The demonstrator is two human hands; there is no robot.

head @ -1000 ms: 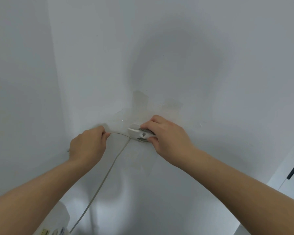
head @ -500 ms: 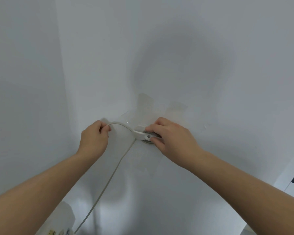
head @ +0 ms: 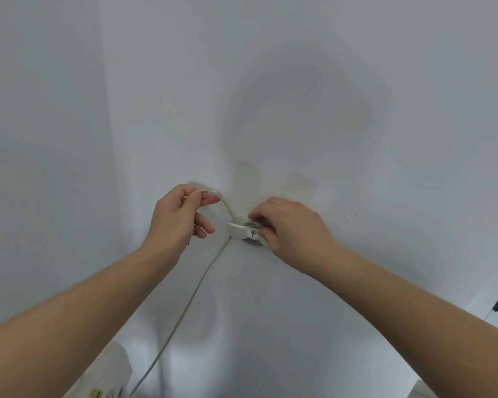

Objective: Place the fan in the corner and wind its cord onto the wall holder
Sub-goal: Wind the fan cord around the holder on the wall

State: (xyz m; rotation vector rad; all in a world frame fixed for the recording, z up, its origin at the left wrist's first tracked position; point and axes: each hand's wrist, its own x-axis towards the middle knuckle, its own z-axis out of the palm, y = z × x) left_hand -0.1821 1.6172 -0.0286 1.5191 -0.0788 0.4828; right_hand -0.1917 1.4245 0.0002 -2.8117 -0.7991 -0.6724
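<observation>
The cord is being pinched by the left hand fingers, just left of the wall holder, itself being gripped by the right hand.

The wall holder is a small white round fitting fixed to the wall near the corner, with a white tab pointing left and a grey centre. The right hand grips its right side. The cord is thin and off-white. It rises diagonally from the lower edge to the holder, then arcs up and left from the holder into the pinch of the left hand. The fan is white, with only part showing at the lower left edge.
</observation>
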